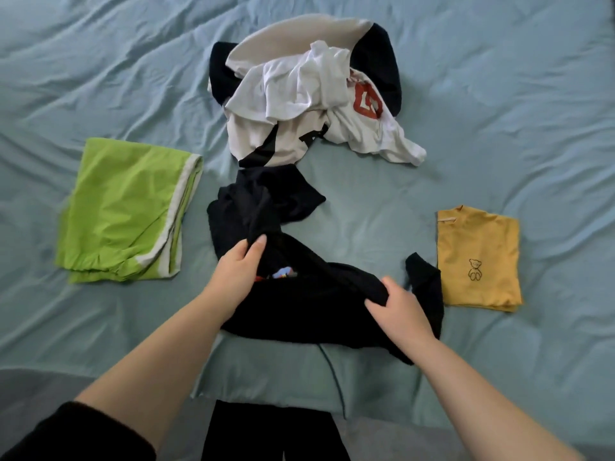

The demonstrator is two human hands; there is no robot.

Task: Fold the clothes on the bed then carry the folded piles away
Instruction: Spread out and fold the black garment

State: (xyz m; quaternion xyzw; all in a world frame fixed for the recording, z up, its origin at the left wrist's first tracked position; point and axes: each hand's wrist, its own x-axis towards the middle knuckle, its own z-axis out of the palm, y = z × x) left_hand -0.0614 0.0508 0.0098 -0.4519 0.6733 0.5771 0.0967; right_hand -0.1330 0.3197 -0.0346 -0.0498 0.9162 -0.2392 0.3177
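Head view: on the bed (499,94), a folded green garment (126,211) lies at left and a folded yellow T-shirt (477,257) at right. A heap of white and dark clothes (309,94) at upper centre is unfolded, so I judge most of the work is left. At lower centre, the left hand (238,277) and right hand (399,311) each grip a bunch of the crumpled black garment (299,301).
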